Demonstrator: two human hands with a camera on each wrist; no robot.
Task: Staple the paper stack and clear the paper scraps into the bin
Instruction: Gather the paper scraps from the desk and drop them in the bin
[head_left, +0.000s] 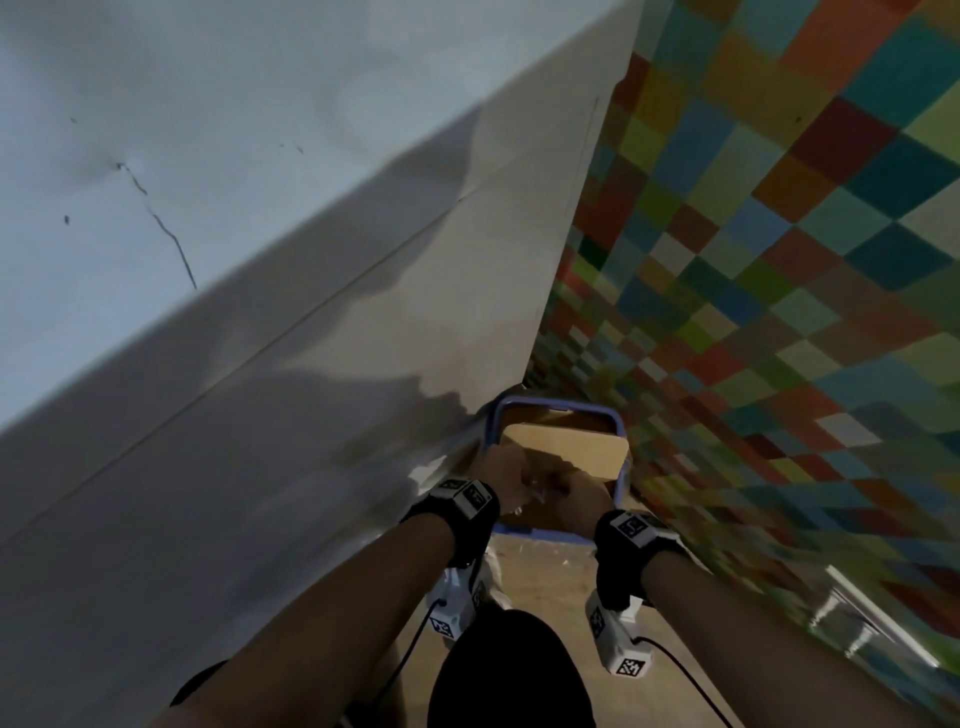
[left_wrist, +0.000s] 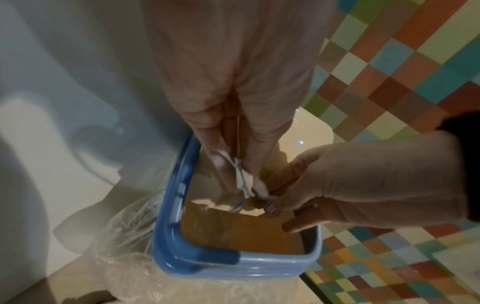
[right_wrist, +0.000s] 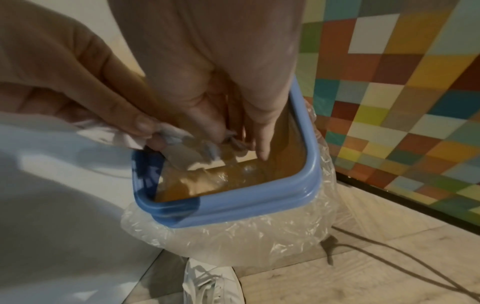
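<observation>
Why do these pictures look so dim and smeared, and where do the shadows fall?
Head view: the checkered wall streaks with motion blur, and the arms' shadow falls on the white surface. Left wrist view: the paper scraps between both hands are soft and blurred. Right wrist view: the light is warm and dim, with glare on the plastic liner under the blue bin rim.

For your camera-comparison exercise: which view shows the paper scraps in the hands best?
The left wrist view: the paper scraps hang clearly between the left hand and right hand, over the bin. The right wrist view shows them partly covered by fingers; the head view shows only a blur.
</observation>
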